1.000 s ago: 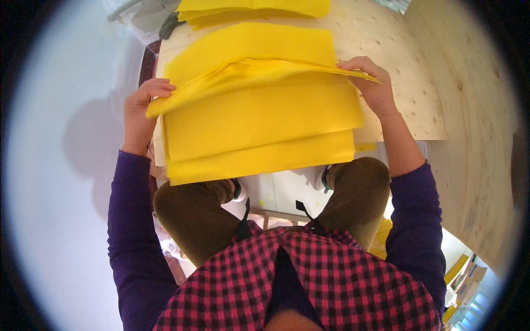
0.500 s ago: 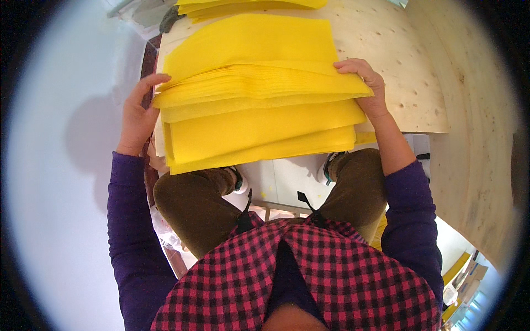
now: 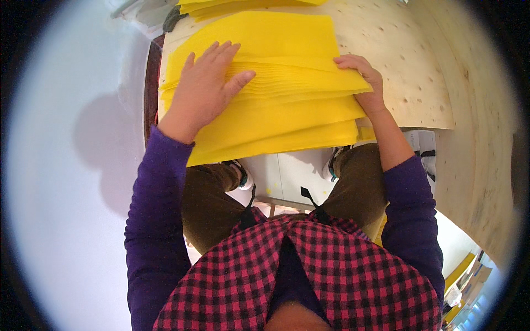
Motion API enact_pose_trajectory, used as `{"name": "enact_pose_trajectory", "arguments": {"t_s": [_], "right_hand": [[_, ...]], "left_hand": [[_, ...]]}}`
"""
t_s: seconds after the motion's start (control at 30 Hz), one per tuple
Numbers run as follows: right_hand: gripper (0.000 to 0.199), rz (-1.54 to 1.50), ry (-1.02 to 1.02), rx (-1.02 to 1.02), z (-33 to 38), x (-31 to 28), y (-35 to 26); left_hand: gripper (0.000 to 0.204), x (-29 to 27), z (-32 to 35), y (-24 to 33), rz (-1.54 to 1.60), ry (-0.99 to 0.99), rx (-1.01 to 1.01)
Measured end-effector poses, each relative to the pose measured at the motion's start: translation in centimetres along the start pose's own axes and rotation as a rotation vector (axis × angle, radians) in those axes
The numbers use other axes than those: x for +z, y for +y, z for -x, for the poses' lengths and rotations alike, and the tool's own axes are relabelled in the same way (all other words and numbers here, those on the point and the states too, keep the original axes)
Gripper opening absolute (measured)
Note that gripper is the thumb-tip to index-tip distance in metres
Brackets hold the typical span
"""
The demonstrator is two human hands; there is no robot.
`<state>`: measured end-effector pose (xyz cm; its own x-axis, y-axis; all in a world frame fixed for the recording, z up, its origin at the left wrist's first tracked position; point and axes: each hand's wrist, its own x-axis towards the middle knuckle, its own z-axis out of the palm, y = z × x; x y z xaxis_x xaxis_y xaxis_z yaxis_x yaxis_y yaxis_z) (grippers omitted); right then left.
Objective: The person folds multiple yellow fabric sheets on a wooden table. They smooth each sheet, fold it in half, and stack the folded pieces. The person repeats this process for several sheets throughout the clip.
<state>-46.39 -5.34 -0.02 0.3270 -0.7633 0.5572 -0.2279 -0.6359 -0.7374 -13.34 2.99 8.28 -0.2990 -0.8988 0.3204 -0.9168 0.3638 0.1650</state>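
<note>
A thick stack of thin yellow fabric-like sheets (image 3: 287,121) lies on the wooden table in front of me, its near edge hanging over the table's front. Many upper layers are folded back in a fanned ridge across the middle. My left hand (image 3: 207,88) lies over the left part of this ridge, fingers spread, thumb pointing right. At the right end of the folded layers, my right hand (image 3: 367,83) grips their corner, fingers on top and the thumb hidden beneath.
Another pile of yellow sheets (image 3: 248,6) sits at the far edge of view. The plywood tabletop (image 3: 397,66) extends to the right, beside a curved-looking wooden panel (image 3: 475,165). A pale wall (image 3: 72,182) stands close on the left. My knees are below the table's near edge.
My left hand has let go of the stack's left edge and moved right onto the top of the folded layers. The right hand keeps its grip at the right corner.
</note>
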Motion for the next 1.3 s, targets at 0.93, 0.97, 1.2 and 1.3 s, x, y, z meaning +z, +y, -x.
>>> {"name": "enact_pose_trajectory", "arguments": {"t_s": [0.93, 0.97, 1.2, 1.3], "right_hand": [[0.018, 0.079, 0.055, 0.036, 0.6, -0.8, 0.6], [0.018, 0.078, 0.063, 0.046, 0.7, -1.1, 0.5], [0.019, 0.099, 0.217, 0.182, 0.5, -4.0, -0.2], [0.014, 0.091, 0.272, 0.206, 0.0, -4.3, -2.5]], "left_hand": [[0.035, 3.1, 3.5, 3.3, 0.016, 0.065, -0.003], [0.036, 3.1, 3.6, 3.4, 0.035, 0.056, -0.015], [0.044, 3.1, 4.6, 3.5, 0.168, 0.039, -0.040], [0.045, 3.4, 5.3, 3.5, 0.121, 0.012, -0.033]]}}
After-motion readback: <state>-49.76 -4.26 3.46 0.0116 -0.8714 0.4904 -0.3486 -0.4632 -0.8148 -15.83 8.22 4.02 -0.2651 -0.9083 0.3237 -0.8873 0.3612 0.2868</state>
